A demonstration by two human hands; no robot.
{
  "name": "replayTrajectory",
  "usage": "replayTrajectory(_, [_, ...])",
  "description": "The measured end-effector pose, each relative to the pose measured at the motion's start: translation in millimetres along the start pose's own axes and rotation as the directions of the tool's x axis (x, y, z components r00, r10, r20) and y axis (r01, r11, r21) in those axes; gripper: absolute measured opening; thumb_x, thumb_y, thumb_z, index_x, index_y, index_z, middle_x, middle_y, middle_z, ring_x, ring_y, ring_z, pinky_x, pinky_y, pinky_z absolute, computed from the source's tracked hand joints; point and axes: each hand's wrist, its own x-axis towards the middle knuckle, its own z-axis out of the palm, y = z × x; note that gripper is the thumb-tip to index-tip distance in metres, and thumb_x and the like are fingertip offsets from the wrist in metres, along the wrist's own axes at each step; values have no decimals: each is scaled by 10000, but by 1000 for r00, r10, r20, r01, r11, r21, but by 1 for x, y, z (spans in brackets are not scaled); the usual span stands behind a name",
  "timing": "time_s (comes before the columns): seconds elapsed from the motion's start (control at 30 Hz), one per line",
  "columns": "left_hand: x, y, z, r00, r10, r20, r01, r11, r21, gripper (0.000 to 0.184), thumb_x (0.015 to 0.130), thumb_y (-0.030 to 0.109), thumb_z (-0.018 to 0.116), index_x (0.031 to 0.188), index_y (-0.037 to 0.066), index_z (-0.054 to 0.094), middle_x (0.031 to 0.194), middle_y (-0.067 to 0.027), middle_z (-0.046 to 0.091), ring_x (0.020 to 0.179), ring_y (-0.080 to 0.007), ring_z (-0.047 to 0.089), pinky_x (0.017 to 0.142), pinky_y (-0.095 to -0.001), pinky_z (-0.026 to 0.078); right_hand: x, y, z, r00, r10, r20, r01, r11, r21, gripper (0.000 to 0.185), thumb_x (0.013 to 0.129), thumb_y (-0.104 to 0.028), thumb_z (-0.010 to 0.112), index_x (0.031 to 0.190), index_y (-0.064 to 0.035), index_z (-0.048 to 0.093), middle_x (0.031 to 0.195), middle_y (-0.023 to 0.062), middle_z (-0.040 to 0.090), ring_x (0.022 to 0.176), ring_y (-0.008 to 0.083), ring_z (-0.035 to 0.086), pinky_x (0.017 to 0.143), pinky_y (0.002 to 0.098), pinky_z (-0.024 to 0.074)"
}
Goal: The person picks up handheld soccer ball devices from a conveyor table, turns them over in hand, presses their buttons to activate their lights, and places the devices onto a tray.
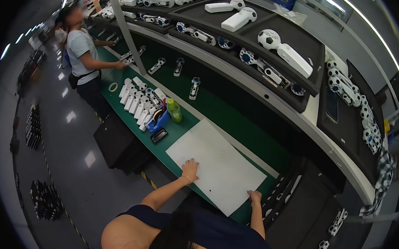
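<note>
A white rectangular board (222,160) lies flat on the green bench. My left hand (190,170) rests on its near left part with the fingers spread. At the board's right corner is my right hand (254,196), its fingers curled at the edge and partly hidden. A small dark spot shows on the board between my hands. Left of the board stand a green bottle (174,111), a blue holder (158,121) with a tape roll and tools, and a black tray (159,135). Several white handheld units with football-patterned heads (137,103) lie beyond them.
Angled black shelf trays (278,26) with more units rise behind the bench. A green conveyor (218,112) carries several units. Black trays (289,221) are stacked at right. A co-worker (83,49) stands far left, hands on a unit. A phone (332,107) lies on the right shelf.
</note>
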Motion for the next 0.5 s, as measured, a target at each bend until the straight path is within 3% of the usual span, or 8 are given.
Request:
replayTrajectory(0.03, [-3,4,2,1000,-30,-6,29,999,-34,834,536,325,844,1245,122,456,1339,-152,301,1198,-373,327,922,-524,371,-2,7,-1,1000,8,-10,-8,1000,8,188,697,-58,690,821,55,606,660,91,569,539,200,542,477,332,449])
replayTrajectory(0.1, [-10,13,12,999,-47,-27,45,997,-57,788,539,286,842,1217,130,471,1315,-146,315,1182,-364,340,913,-515,381,-9,18,-2,932,-346,-112,334,936,-113,234,664,-51,694,866,39,617,668,125,602,536,220,577,530,344,478])
replayTrajectory(0.13, [-12,12,12,996,-65,-53,62,996,-67,744,543,247,840,1188,138,487,1292,-140,330,1166,-355,353,905,-506,392,-20,16,-3,934,-334,-127,324,942,-88,234,664,-51,694,866,39,617,668,125,602,536,220,577,530,344,478])
replayTrajectory(0.2, [-24,19,16,994,-103,-31,101,991,-85,656,578,174,790,1166,144,500,1272,-138,339,1161,-355,355,901,-506,391,-59,-3,-10,933,-361,9,325,829,-455,343,650,-84,686,963,32,607,856,208,659,781,348,645,717,402,499])
replayTrajectory(0.27, [-37,29,15,984,-176,-5,173,972,-157,534,621,29,665,1121,157,528,1259,-137,346,1158,-358,359,895,-502,395,-86,-16,-11,944,-329,-13,304,886,-351,348,658,-82,665,983,24,602,883,223,650,821,358,636,734,412,494])
replayTrajectory(0.33, [-48,29,26,993,-117,-25,112,984,-135,528,620,24,658,1115,158,533,1260,-137,344,1166,-361,353,896,-501,395,-105,0,-11,956,-293,-10,280,922,-266,354,666,-81,644,1003,17,596,910,238,640,862,368,627,752,421,489])
replayTrajectory(0.4, [-62,26,33,992,-100,-71,89,985,-148,522,620,19,651,1110,159,538,1261,-137,342,1175,-365,346,897,-499,396,-110,6,-13,935,-345,-86,318,920,-230,306,699,-77,624,996,-15,591,774,160,648,743,278,651,627,372,499])
replayTrajectory(0.5, [-80,23,37,988,-111,-111,90,981,-174,492,623,2,625,1085,154,551,1228,-126,385,1146,-338,393,888,-459,420,-54,76,13,802,-488,-345,488,868,-94,228,722,-53,559,940,11,570,728,154,624,664,275,616,617,344,475])
